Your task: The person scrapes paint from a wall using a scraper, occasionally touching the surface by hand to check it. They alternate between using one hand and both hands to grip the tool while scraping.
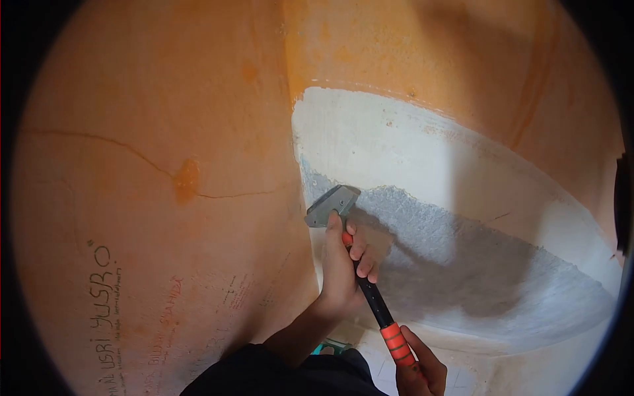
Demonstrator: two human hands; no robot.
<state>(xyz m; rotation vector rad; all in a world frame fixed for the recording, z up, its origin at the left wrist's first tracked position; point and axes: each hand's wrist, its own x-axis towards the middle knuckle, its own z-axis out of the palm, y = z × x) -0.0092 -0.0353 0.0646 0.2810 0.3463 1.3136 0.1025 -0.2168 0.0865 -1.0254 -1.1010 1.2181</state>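
A long-handled scraper [333, 203] lies at a slant across the middle of the view, its grey metal head against or very near the wall by the corner. My left hand [340, 270] is closed round the upper shaft, with the thumb pressed up by the head. Lower down, my right hand [422, 369] grips the orange and black striped handle end. Behind the head is a rough grey bare area [442, 244] of wall. Above it runs a band of white coating [389, 138] with a ragged lower edge.
On the left stands an orange wall [145, 218] with a crack and handwriting. Orange paint [409, 53] also covers the wall above the white band. Pale floor tiles [389, 369] and a green object [332, 347] I cannot make out show at the bottom.
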